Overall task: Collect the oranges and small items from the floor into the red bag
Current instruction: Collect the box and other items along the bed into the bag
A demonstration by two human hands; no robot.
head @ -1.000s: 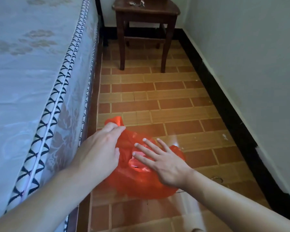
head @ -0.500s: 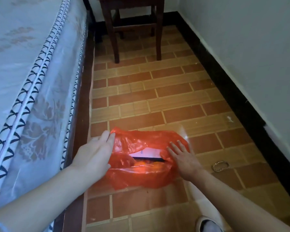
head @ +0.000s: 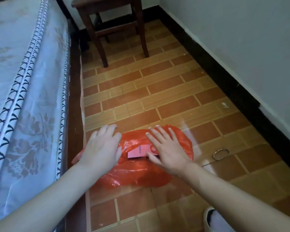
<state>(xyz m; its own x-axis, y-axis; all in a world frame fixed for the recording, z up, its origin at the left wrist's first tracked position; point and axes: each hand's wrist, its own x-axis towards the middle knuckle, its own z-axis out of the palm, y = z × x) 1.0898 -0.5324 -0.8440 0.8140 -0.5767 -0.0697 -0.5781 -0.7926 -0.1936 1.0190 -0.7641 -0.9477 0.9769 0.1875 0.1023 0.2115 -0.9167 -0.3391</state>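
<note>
Our left hand (head: 101, 148) lies flat with straight fingers on the left side of the red bag (head: 137, 174), and our right hand (head: 166, 151) spreads open over its right side, thumb against a pink box (head: 138, 152) showing at the bag's mouth. The bag sits on the tiled floor (head: 157, 97) just beside the bed (head: 23, 97); we cannot see any oranges from here. We judge we are between pickups, settling what is already inside. A small chain bracelet (head: 221, 154) lies on the tiles near the bag's right side, apart from it. Next we likely need the right hand to reach over, pinch the bracelet and drop it in.
</note>
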